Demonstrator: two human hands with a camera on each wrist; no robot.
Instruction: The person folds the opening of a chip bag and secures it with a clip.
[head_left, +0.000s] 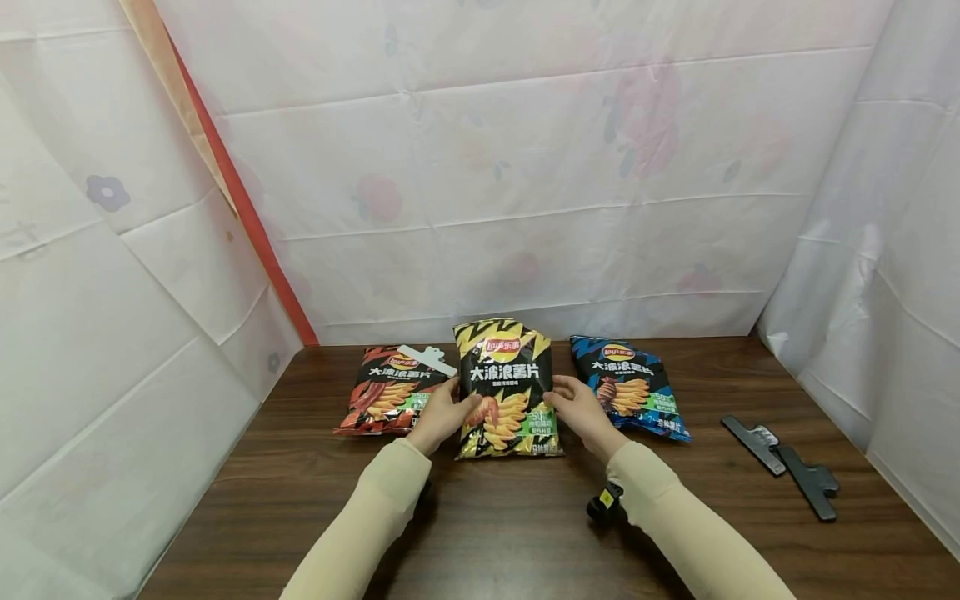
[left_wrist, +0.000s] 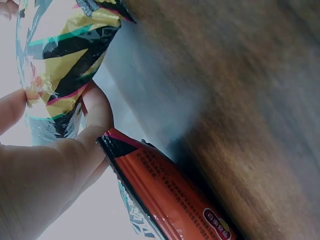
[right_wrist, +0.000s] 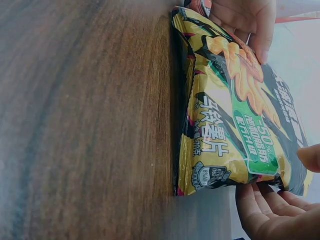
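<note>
The yellow chip bag is located between the two hands, printed face toward the person. The left hand pinches one side edge and the right hand pinches the other; each thumb lies on the front, with fingers behind. Whether the bottom seam touches the bench cannot be told.

Handling: the bag is probably light, soft and puffed with air. The film looks glossy and may slip under a loose grip; the contents are likely fragile. Take hold at the side edges, as at present, or at the flat end seams. Avoid squeezing the middle.

Clearance: directly left of the left hand lies the red chip bag, with a white clip across its top. Its corner is close to the left fingers; contact cannot be confirmed. Just right of the right hand lies the blue chip bag. Farther right are two black clips. Beyond the hands, the bench's back edge runs along a hanging sheet, limiting forward travel. The widest room for moving is on the near side of both hands.
</note>
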